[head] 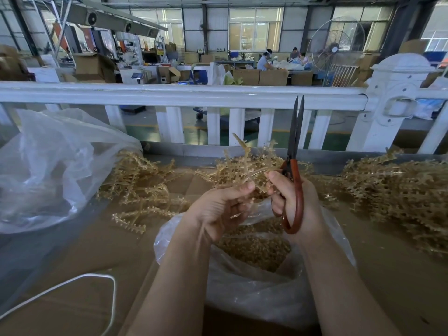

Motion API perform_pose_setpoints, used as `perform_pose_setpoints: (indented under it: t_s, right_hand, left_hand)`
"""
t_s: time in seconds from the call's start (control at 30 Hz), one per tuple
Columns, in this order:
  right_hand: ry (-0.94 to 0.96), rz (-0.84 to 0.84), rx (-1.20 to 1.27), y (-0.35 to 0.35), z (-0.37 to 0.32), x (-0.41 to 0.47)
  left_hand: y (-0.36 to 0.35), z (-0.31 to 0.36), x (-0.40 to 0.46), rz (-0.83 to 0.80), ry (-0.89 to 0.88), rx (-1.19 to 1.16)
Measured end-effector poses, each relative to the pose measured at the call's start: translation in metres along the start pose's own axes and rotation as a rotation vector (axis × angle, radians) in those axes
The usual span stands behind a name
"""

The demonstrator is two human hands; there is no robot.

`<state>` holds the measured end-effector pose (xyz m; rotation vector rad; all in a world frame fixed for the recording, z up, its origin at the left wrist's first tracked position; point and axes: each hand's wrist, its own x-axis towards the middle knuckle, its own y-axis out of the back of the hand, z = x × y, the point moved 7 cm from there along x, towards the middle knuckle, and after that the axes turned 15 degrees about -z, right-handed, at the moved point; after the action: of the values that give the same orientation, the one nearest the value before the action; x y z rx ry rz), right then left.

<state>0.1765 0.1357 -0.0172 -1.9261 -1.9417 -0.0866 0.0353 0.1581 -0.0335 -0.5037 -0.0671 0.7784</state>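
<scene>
While the right hand (311, 207) grips scissors (295, 146) pointing to twelve o'clock, the left hand (215, 209) pinches a tan sprig (246, 157); the six-o'clock bag (261, 299) holds tan bits (254, 248).

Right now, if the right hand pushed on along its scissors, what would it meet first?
Probably the white fence's top rail, beyond the red-handled scissors in the right hand; depth unclear.

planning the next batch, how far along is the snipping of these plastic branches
Done: a layer of cut bits lies in the clear bag under the hands. In hand: the left hand pinches one branch, and the right hand grips the scissors, blades pointing up. Left: the left pile and the right pile lie uncut, so much remains.
</scene>
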Motion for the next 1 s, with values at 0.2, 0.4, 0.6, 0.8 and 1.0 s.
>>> perform_pose_setpoints:
  t_s: [0.2, 0.4, 0.6, 0.8, 1.0]
  right_hand:
    - [-0.045, 0.046, -0.022, 0.002, 0.002, 0.000]
    - [-0.070, 0.066, -0.040, 0.001, 0.003, 0.000]
    - [-0.052, 0.080, -0.133, 0.000, -0.001, -0.001]
    - [-0.048, 0.079, -0.259, -0.002, -0.001, -0.001]
    - [-0.058, 0.068, -0.477, -0.005, -0.008, -0.003]
  left_hand:
    - [0.000, 0.000, 0.001, 0.021, -0.002, 0.009]
    - [-0.001, 0.002, 0.000, 0.025, -0.008, 0.116]
    - [0.000, 0.008, 0.000, 0.041, -0.071, 0.023]
    - [0.006, 0.009, -0.002, 0.102, -0.100, -0.064]
    - [0.026, 0.015, -0.010, 0.260, -0.185, -0.148]
